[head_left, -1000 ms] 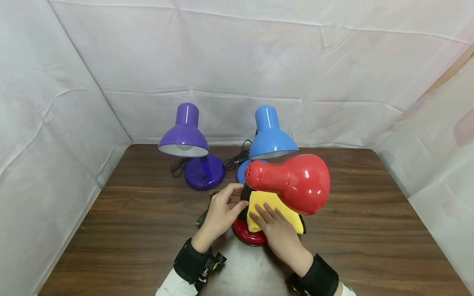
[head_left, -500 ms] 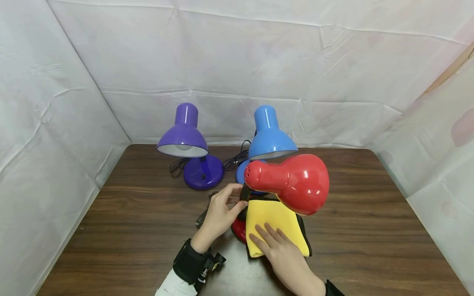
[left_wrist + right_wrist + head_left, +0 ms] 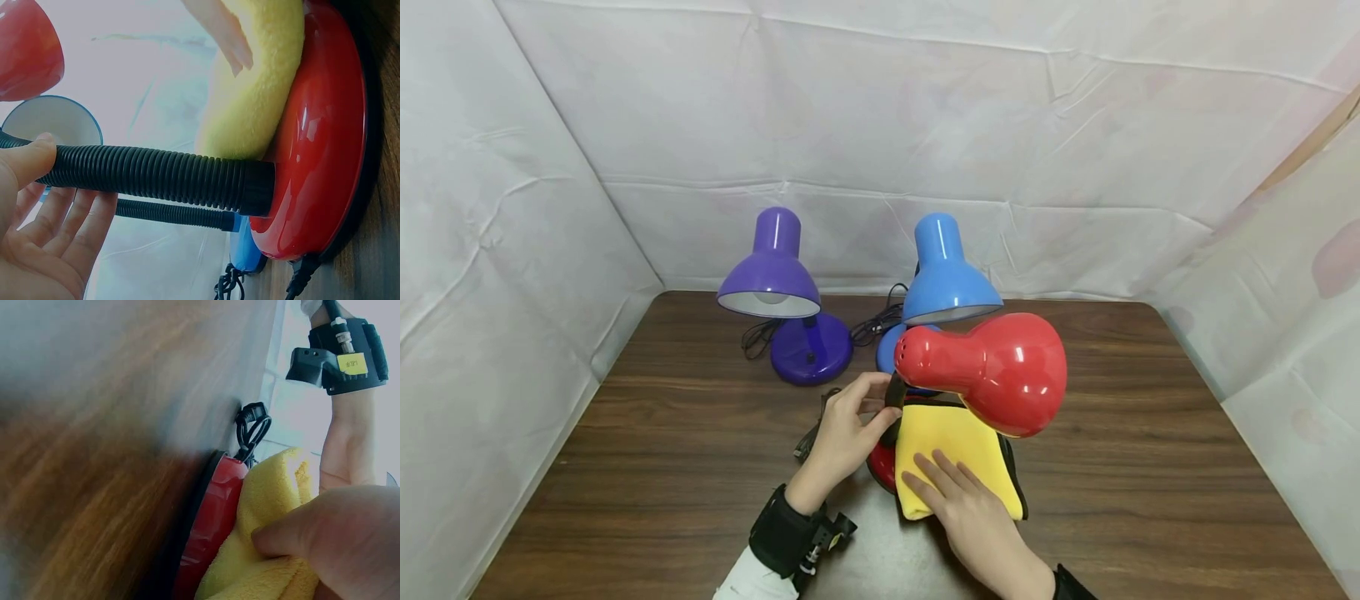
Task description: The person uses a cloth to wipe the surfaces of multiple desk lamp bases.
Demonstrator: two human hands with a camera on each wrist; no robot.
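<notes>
Dark wooden table (image 3: 1150, 500), white sheeting behind. Left hand (image 3: 844, 435) grips black ribbed neck (image 3: 150, 175) of glossy red desk lamp (image 3: 992, 371); right hand (image 3: 972, 504), fingers straight, presses fuzzy yellow cloth (image 3: 958, 454) on lamp's round red base (image 3: 319, 156).

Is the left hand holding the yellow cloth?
No, the left hand grips the black neck; the right hand presses the cloth.

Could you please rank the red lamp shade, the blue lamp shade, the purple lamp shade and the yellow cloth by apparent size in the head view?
1. Red lamp shade, nearest the camera.
2. Yellow cloth, partly hidden.
3. Blue lamp shade and purple lamp shade: alike, unranked.
</notes>
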